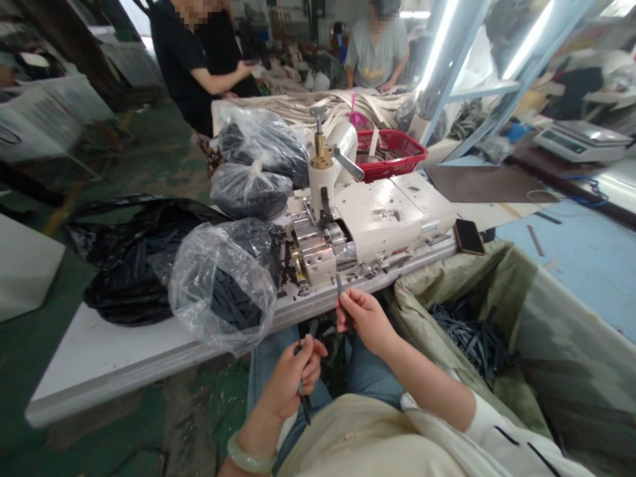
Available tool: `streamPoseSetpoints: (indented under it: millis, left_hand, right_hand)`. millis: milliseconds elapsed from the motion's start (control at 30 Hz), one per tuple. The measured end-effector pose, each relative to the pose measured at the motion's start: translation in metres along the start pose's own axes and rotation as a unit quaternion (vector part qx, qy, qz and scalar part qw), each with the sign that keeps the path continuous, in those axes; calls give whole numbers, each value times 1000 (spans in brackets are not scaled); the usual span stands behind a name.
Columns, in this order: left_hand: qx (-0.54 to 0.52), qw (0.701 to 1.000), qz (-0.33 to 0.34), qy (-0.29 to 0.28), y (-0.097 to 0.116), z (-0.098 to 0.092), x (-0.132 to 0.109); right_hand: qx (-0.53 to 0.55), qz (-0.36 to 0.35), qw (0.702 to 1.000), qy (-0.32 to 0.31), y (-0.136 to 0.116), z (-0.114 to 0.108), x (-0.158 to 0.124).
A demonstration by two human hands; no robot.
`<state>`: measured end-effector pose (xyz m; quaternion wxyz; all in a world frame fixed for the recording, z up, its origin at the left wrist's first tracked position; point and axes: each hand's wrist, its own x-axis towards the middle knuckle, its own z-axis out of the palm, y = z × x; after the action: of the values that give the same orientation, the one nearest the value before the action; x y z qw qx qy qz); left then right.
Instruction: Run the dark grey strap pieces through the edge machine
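My left hand (293, 374) is closed around a few dark strips (304, 397) held over my lap, below the table edge. My right hand (360, 318) pinches one dark strip (340, 286) upright, just in front of the white machine (368, 225) on the table. An open clear plastic bag (218, 285) full of dark strips lies left of the machine, near my left hand.
More tied bags of strips (253, 189) and a black bag (124, 265) lie on the white table (99, 358). A red basket (392, 152) stands behind the machine. A large sack (497, 318) with dark strips sits to my right. A phone (468, 236) lies at the table edge. Two people stand at the far table.
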<state>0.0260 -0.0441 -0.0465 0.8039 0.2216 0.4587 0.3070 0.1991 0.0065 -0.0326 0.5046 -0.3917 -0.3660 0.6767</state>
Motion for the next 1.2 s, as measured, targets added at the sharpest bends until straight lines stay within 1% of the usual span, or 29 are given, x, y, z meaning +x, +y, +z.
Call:
streamPoseSetpoints:
  millis: [133,200,267,433,567,633,700,767,800,867,900,933,967,1000,1033,1067,1100,1133,1200]
  left_hand:
    - [-12,999,33,19,12,-11,-4]
    - [-13,999,38,24,16,-14,-7]
    - [-15,999,36,29,19,-16,-9]
    - [-24,999,29,38,19,-21,-9]
    - [-27,999,27,34,18,-23,-6]
    - [-23,999,27,31,18,-22,-5]
    - [-18,999,26,29,19,-21,-4]
    - [-15,999,22,24,20,-19,-4]
    - [-14,1000,19,19,20,-18,-5]
    - [-15,1000,12,1,21,-17,-6]
    - [-18,1000,8,-12,22,-16,-6]
    - [-22,999,2,-28,22,-16,-6]
    - [-27,999,-5,-46,23,-15,-6]
    - [-32,997,-14,-66,24,-14,-5]
    - [-37,995,-26,-87,24,-12,-4]
    - [-40,993,-38,-108,24,-10,-3]
    - [-42,990,-49,-128,24,-7,-1]
    - [-43,987,-59,-145,24,-3,1]
    - [-42,981,-80,-173,22,6,5]
  right_hand:
    - [5,-12,999,52,-26,4,45]
    - [15,-5,998,57,-34,7,61]
    - [25,9,998,57,-38,10,72]
    - [43,31,995,82,-40,12,85]
    - [63,35,991,112,-39,16,92]
    - [82,25,987,135,-39,20,96]
    - [100,-14,979,178,-42,20,96]
    - [119,-94,958,244,-47,6,89]
    - [135,-147,939,280,-51,-7,81]
    - [189,-244,889,337,-58,-47,57]
    - [228,-276,863,356,-60,-71,42]
    - [265,-280,852,356,-59,-94,25]
    - [297,-262,847,354,-56,-115,8]
    - [318,-224,852,351,-51,-131,-9]
    - [324,-187,858,352,-44,-140,-24]
    - [318,-150,871,344,-35,-141,-36]
    - [303,-121,887,328,-25,-136,-46]
    - [279,-100,906,304,-16,-124,-52]
    - [207,-74,948,228,-2,-90,-55]
